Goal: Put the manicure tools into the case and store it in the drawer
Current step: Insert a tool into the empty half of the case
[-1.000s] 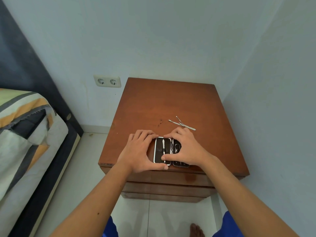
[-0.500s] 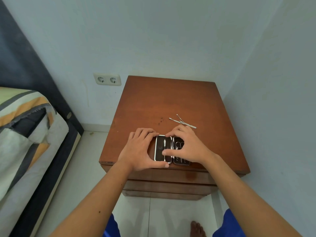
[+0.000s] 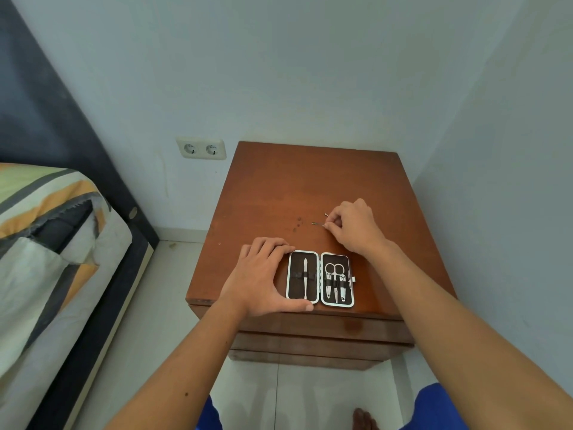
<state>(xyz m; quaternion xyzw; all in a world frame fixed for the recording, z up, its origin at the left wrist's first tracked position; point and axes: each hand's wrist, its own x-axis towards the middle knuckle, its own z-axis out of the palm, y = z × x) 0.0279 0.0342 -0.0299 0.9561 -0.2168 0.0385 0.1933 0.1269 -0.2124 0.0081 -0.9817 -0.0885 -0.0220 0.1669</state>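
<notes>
The manicure case lies open and flat near the front edge of the wooden nightstand. Its left half holds one slim metal tool; its right half holds small scissors and two clippers under straps. My left hand wraps the case's left side, thumb along its front edge. Further back, my right hand pinches two thin metal tools that lie crossed on the wood; only their tips show past my fingers. The drawer fronts below the top are closed.
A bed with a striped cover and dark headboard stands to the left. A double wall socket sits left of the nightstand. The right wall is close beside the nightstand. My bare foot rests on the tiled floor below.
My right hand has left the case and moved back to the loose thin tools, closing its fingers on them. The case now lies fully uncovered. My left hand stays on the case's left side.
</notes>
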